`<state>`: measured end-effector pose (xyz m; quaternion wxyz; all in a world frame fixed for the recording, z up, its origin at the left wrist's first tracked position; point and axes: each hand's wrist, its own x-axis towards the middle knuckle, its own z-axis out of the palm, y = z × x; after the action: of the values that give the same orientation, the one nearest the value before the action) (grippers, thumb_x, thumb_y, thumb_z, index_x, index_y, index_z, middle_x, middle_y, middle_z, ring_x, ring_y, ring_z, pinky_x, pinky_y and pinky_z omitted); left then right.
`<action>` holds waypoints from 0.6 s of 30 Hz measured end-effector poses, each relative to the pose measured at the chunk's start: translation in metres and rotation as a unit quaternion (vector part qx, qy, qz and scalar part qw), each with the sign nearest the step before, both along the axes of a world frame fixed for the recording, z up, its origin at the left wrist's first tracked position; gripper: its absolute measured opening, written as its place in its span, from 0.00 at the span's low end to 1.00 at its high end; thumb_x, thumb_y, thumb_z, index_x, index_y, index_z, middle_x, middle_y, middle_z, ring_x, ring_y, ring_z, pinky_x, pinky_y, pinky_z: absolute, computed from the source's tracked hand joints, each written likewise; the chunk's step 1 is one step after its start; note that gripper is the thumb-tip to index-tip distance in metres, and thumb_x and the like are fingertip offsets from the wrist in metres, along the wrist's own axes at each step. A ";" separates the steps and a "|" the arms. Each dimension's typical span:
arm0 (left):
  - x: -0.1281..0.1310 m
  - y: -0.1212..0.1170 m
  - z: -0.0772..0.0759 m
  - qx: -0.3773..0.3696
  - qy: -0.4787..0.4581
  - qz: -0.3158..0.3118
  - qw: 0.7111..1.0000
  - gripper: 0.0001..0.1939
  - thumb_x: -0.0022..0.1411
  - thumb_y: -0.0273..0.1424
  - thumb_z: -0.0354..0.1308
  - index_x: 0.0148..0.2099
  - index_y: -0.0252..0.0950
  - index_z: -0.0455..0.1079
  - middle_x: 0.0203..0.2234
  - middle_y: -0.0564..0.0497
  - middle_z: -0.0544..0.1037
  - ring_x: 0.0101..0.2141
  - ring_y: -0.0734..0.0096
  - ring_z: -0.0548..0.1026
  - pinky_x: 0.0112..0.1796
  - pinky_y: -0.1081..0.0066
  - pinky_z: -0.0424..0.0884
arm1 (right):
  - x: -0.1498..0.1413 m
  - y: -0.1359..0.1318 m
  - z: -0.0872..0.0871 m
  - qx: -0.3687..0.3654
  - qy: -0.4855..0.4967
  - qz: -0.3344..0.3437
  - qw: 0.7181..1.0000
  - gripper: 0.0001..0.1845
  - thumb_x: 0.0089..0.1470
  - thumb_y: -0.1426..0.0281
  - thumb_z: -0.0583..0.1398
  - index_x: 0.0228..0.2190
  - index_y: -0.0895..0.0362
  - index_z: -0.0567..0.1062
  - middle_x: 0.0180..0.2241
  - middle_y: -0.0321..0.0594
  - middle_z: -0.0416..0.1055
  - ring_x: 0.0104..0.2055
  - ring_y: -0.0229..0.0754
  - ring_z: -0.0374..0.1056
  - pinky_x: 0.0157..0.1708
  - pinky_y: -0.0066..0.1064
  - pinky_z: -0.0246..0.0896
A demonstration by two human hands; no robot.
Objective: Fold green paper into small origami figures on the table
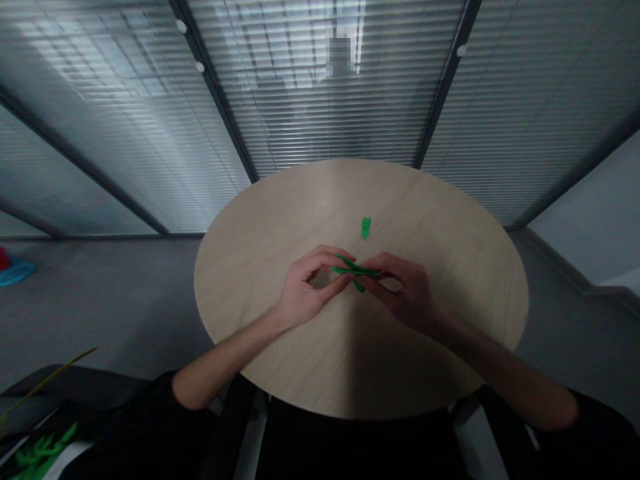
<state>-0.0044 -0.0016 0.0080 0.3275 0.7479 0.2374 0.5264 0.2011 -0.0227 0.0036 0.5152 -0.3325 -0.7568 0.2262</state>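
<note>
Green leaf-like bundle [350, 268], a few narrow blades crossing one another, sits between the person's two hands, over the middle of the round table. The left hand [313, 287] has its thumb and fingers drawn close together at the bundle's left side, pinching it lightly; the right hand [407, 287] does the same at the other end, its thumb and fingertips nearly meeting on the green. Neither hand is spread wide. One small blade tip pokes out below, between the thumbs.

From where I stand, the handling looks to be midway: the bundle is in the fingers and not yet set down, though I can't tell whether the blades are joined or only held together. Just beyond the hands, a loose green piece [366, 228] lies on the wooden table [260, 227], untouched, so at least that one seems left over. Farther out, at the lower left, more green foliage [43, 453] shows near a thin yellowish stem [55, 377]; I can't say whether it belongs with the rest.
</note>
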 end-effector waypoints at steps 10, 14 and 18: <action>0.000 0.000 0.000 -0.019 -0.017 0.015 1.000 0.03 0.62 0.27 0.67 0.40 0.36 0.79 0.37 0.46 0.82 0.38 0.69 0.80 0.42 0.68 0.79 | 0.000 0.001 0.001 -0.010 0.002 -0.004 1.000 0.03 0.60 0.69 0.64 0.36 0.54 0.79 0.31 0.36 0.77 0.30 0.36 0.74 0.30 0.27 0.73; 0.000 0.001 -0.001 -0.002 0.001 0.035 0.999 0.02 0.63 0.26 0.67 0.39 0.36 0.80 0.35 0.47 0.83 0.37 0.69 0.81 0.40 0.69 0.79 | -0.001 0.002 0.001 -0.022 0.004 -0.011 1.000 0.03 0.60 0.69 0.64 0.36 0.54 0.79 0.31 0.35 0.78 0.30 0.35 0.74 0.30 0.25 0.72; 0.000 0.000 -0.001 0.020 0.016 0.040 0.999 0.02 0.62 0.25 0.67 0.39 0.36 0.80 0.35 0.48 0.84 0.36 0.70 0.81 0.41 0.70 0.78 | 0.000 0.003 -0.001 -0.013 0.001 -0.019 1.000 0.04 0.60 0.68 0.64 0.36 0.55 0.79 0.30 0.35 0.78 0.29 0.35 0.74 0.28 0.23 0.70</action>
<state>-0.0043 -0.0018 0.0066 0.2873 0.7527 0.2619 0.5314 0.2009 -0.0198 0.0030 0.5154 -0.3531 -0.7472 0.2267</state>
